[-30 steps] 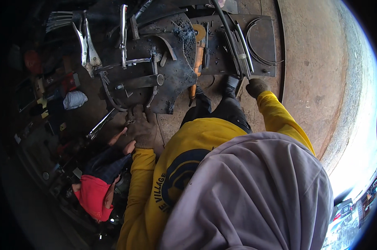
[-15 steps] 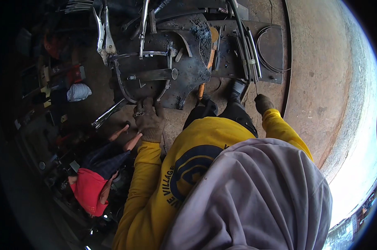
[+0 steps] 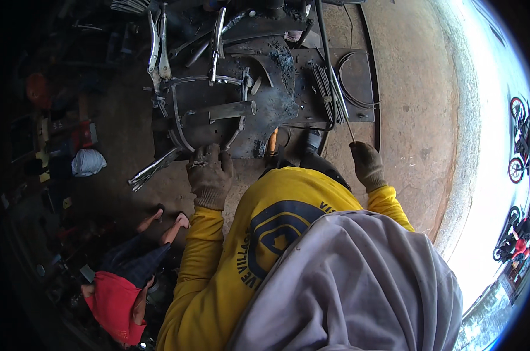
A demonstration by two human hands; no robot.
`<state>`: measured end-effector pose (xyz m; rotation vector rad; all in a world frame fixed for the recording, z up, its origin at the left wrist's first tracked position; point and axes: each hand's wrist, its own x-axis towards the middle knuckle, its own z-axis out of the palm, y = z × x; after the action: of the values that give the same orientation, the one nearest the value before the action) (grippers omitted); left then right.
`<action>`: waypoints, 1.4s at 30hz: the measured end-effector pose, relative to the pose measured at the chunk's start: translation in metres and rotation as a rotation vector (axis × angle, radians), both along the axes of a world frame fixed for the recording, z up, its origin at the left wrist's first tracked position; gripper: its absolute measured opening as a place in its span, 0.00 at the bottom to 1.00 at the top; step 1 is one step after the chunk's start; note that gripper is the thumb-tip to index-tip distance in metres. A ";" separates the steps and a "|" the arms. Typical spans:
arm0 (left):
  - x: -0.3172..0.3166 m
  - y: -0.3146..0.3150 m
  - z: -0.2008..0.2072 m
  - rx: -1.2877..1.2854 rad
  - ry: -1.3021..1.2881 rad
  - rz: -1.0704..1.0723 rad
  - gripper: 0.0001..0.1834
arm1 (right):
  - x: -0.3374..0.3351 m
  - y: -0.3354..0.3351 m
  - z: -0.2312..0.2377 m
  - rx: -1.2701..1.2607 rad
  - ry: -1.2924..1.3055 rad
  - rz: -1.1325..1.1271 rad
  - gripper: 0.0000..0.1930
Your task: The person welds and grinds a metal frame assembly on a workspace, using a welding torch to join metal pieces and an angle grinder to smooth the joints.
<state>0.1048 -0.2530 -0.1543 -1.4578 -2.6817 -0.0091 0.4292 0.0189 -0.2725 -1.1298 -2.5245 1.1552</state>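
My left hand (image 3: 209, 178), in a brown work glove, is closed over the near end of a bent metal frame (image 3: 177, 114) at the workbench edge. Its fingertips partly hide that end. A short piece of pipe (image 3: 232, 110) lies across the frame. Locking pliers (image 3: 160, 50) grip the frame's far left corner, and another clamp (image 3: 217, 44) stands at its far side. To the right, my gloved right hand (image 3: 367, 165) is closed on a thin metal rod (image 3: 351, 133) pointing away from me.
The dark metal bench top (image 3: 259, 131) carries a bundle of thin rods (image 3: 328, 93) and a coil of wire (image 3: 342, 79). A dark bent bar (image 3: 329, 64) rises beside them. Metal strips (image 3: 153, 168) stick out at left. A person in a red shirt (image 3: 115, 304) is at lower left.
The view has shifted, moving the bench lower in it. My right hand has turned, and the rod shows more. The orange-handled tool on the plate now shows only as an orange piece at the near edge.
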 end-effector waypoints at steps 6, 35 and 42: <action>-0.003 -0.013 0.002 -0.123 0.016 -0.062 0.11 | -0.112 0.046 0.087 0.324 0.120 0.278 0.14; 0.006 0.243 -0.025 0.178 -0.194 -0.137 0.23 | -0.198 0.143 0.047 0.203 0.498 0.899 0.16; 0.009 0.245 -0.030 0.261 -0.216 -0.082 0.21 | -0.189 0.122 0.047 -0.224 0.158 0.536 0.12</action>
<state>0.1139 -0.0078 -0.1841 -1.5585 -2.6493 -0.5303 0.2400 0.1410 -0.2255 -0.3647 -2.6960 1.6048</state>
